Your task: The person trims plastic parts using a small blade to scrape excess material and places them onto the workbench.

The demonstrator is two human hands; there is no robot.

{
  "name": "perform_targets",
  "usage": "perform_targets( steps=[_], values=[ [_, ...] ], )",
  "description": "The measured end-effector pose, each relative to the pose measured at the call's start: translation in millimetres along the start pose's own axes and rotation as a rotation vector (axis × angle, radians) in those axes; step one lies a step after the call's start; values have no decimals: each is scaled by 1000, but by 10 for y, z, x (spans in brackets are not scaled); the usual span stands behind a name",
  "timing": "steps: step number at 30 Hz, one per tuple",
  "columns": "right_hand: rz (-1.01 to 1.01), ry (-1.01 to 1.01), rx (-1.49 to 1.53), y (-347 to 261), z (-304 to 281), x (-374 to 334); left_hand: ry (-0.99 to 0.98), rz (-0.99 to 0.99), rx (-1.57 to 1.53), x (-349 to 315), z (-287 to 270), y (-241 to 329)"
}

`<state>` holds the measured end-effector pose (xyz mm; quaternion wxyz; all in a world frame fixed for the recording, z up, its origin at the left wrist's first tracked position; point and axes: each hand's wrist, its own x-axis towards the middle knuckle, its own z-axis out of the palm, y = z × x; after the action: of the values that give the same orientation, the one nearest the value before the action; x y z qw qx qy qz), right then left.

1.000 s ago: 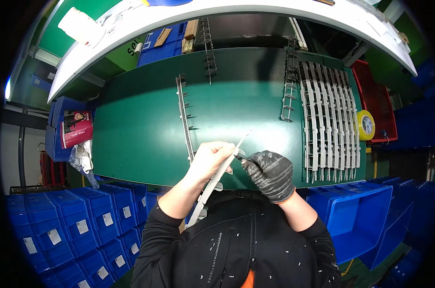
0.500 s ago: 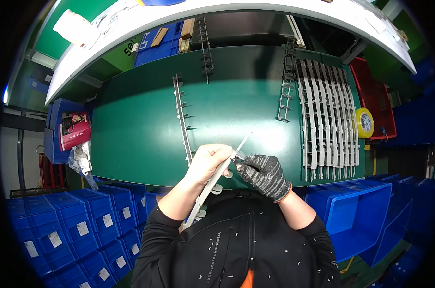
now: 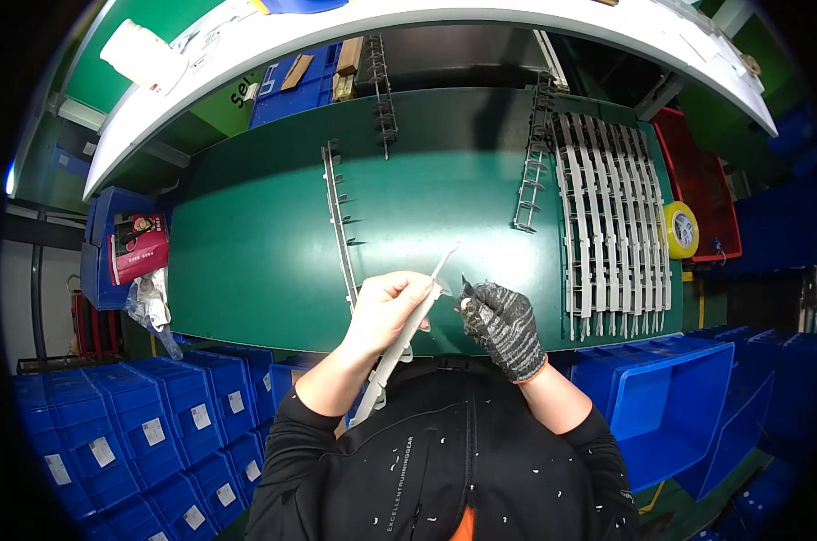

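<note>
My bare left hand [image 3: 387, 312] is closed around a long, light grey plastic strip [image 3: 388, 369] with rounded tabs along one side. The strip slants from my lap up past my fingers, and its thin far end [image 3: 444, 262] sticks out above the table. In a grey knitted glove with an orange cuff, my right hand [image 3: 502, 326] is closed on a small dark pointed tool [image 3: 465, 287], mostly hidden by the fingers. The tool's tip points up, just right of the strip and apart from it.
A similar strip [image 3: 338, 219] lies left of centre on the green table [image 3: 246, 243]; others lie at the back [image 3: 381, 99] and right [image 3: 531, 171]. Several more are lined up [image 3: 614, 225] beside a yellow tape roll [image 3: 682, 230]. Blue bins [image 3: 670, 406] stand at both near sides.
My right hand has moved right, away from the strip, and the dark tool tip now shows. My left hand still grips the strip, which has turned slightly.
</note>
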<state>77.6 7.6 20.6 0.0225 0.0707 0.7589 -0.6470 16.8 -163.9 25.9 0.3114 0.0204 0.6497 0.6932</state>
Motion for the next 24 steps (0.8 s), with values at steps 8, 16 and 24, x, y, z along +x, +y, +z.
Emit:
perform_targets(
  steps=[8, 16, 24],
  values=[
    [253, -58, 264, -85, 47, 59, 223, 438, 849, -54, 154, 56],
    [184, 89, 753, 194, -64, 51, 500, 579, 472, -555, -600, 1084],
    [480, -98, 921, 552, 191, 188, 65, 1155, -791, -1252, -1341, 1293]
  ],
)
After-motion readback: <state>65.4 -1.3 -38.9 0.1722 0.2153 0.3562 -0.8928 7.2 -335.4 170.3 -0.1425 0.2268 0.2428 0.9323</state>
